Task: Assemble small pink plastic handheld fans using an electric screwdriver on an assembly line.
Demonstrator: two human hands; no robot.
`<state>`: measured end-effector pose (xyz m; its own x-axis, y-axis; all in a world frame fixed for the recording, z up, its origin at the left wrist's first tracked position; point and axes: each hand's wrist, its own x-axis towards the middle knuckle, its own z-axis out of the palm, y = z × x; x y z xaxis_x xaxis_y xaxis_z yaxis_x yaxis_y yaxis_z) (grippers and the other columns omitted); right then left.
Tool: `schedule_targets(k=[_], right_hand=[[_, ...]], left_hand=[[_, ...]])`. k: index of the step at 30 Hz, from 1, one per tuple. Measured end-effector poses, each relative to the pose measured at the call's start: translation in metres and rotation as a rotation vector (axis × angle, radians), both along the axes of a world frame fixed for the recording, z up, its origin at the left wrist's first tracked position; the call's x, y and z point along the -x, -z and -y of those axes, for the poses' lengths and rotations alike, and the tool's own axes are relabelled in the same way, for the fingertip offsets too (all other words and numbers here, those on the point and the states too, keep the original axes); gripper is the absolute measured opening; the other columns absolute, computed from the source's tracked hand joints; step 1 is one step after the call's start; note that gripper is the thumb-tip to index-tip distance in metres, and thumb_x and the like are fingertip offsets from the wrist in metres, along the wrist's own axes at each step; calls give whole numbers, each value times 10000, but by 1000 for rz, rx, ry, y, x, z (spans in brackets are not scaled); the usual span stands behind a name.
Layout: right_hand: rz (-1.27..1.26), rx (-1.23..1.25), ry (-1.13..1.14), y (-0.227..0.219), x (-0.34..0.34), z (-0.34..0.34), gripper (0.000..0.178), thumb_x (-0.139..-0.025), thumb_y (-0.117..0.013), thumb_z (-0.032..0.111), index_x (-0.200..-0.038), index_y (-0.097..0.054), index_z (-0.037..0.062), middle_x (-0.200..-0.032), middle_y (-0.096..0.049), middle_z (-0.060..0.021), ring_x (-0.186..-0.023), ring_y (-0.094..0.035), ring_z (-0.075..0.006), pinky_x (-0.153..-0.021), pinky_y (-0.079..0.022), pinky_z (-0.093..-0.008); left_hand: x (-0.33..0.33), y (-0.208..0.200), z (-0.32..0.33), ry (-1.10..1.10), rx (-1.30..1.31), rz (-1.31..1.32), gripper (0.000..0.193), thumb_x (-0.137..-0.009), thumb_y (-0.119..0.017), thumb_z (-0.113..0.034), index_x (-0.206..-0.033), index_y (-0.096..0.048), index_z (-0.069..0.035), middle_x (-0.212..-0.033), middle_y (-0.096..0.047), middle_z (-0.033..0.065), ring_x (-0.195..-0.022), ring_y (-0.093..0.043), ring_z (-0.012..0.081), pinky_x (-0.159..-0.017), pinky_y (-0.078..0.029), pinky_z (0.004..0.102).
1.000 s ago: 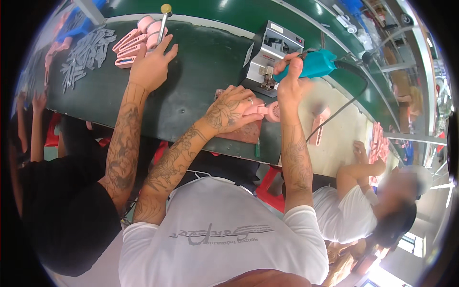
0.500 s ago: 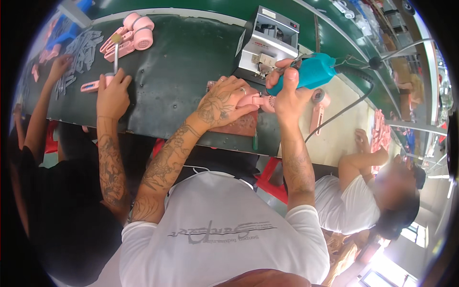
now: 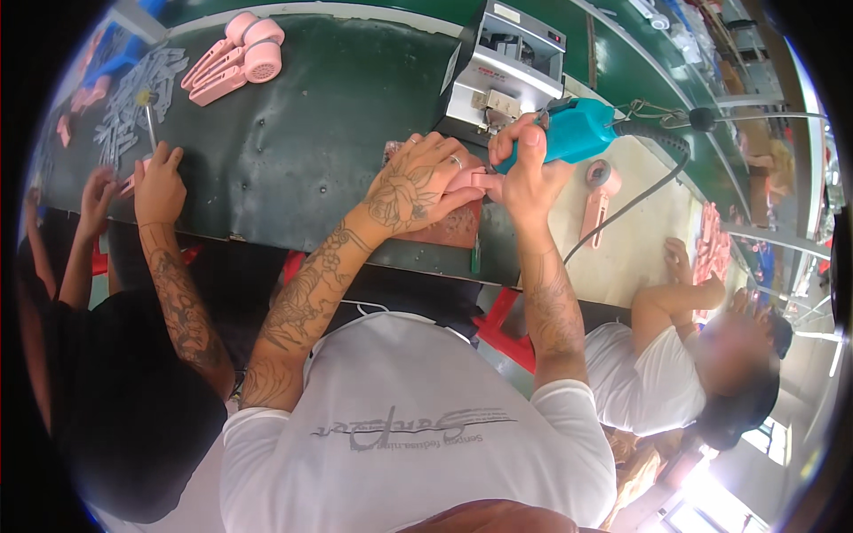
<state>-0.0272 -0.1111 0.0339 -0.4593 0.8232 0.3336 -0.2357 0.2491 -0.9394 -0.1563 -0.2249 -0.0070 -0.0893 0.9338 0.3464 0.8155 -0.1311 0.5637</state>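
Note:
My left hand (image 3: 416, 185) is closed over a pink handheld fan (image 3: 487, 181), pressing it down on a reddish-brown pad (image 3: 455, 229) at the bench edge. Most of the fan is hidden under my hands. In my right hand (image 3: 531, 173) is a teal electric screwdriver (image 3: 579, 130), held with the fingers wrapped round its front end. The tool lies tilted just above the fan, and its tip is hidden behind my fingers. A black cord (image 3: 662, 209) hangs from its rear end.
A grey metal screw feeder (image 3: 502, 71) stands just beyond my hands. Another pink fan (image 3: 599, 204) lies to the right, and several (image 3: 240, 58) lie at far left beside grey parts (image 3: 133, 107). Co-workers' hands (image 3: 160, 191) work on the left; another person (image 3: 662, 355) sits at right.
My right hand has shifted slightly left and now covers the fan's round end. The co-worker's hand at left, with its tool, has moved further left. The view has shifted a little.

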Motion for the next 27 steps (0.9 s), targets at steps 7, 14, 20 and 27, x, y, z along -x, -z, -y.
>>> schedule_targets(k=[7, 14, 20, 27], right_hand=[[57, 35, 19, -5, 4, -8, 370, -1035, -673, 354, -1005, -624, -11, -680, -623, -35, -626, -596, -127, -576, -460, -282], [-143, -63, 107, -40, 30, -19, 348, -1031, -680, 322, -1022, -631, -22, -696, -623, -40, -630, -598, -133, -599, -482, -287], [-106, -185, 30, -16, 38, -33, 349, -1043, -675, 329, -1012, -553, 3, -716, -591, -78, -614, -590, -191, -586, -503, -336], [-33, 25, 60, -26, 25, -10, 333, -1026, -691, 317, -998, -625, -9, -691, -620, -37, -619, -592, -131, -582, -466, -282]], left_hand=[[0, 2, 1, -23, -17, -11, 481, -942, -687, -467, -1119, -692, -19, -1104, -634, 137, -1098, -597, 341, -1032, -460, 513], [2, 0, 4, 17, -6, 32, 354, -953, -669, -385, -1189, -729, -129, -1149, -615, 113, -1137, -578, 324, -1064, -445, 525], [2, -1, 2, 49, -8, 86, 331, -961, -640, -341, -1197, -735, -128, -1151, -624, 112, -1127, -576, 325, -1048, -451, 523], [3, 0, 5, 5, 38, 64, 310, -955, -637, -311, -1171, -747, -118, -1138, -632, 111, -1114, -578, 323, -1043, -448, 507]])
